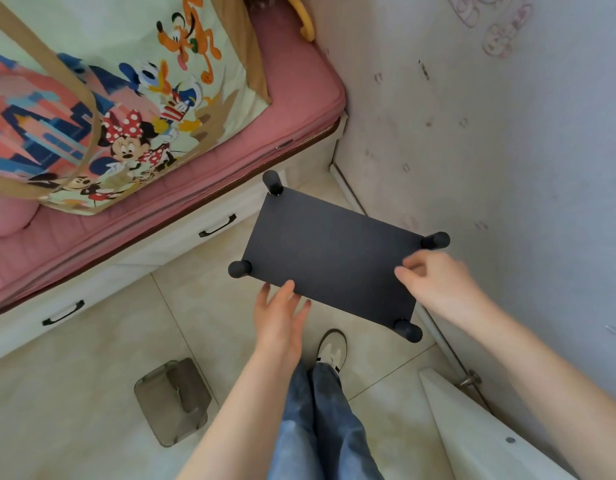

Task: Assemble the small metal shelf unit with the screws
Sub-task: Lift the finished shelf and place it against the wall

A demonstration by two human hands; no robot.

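Two bare arms reach up from the bottom of the frame. Between them are blue jeans [320, 427] and one white shoe [331, 349] on the tile floor [92, 375].

Just above the shoe, in the middle of the frame, is the shelf [330, 254]. It is a flat black plate with four short black legs, one at each corner. It stands on the floor between the bed and the wall.

The left hand [280, 320] is at the near edge of the shelf, by the lower left. Its fingers [285, 292] are straight and spread out. The tips lie at the edge of the plate. They do not curl round anything.

The right hand [434, 282] is at the right end of the plate, just below the right leg [434, 240]. It looks blurry. Its fingers are a bit bent and loose, over the plate's edge. I cannot tell if they touch the plate. They do not grip it.

At the lower left of the frame a gray see-through box [173, 400] sits on the floor, well apart from the shelf.

On the upper left is a bed [292, 98] with a pink sheet. A cartoon blanket [126, 98] lies on it. Under the bed are white drawers [143, 251] with dark handles.

On the right is a pale wall [507, 133] with pen scribbles and marks. A white board [479, 427] is at the lower right.
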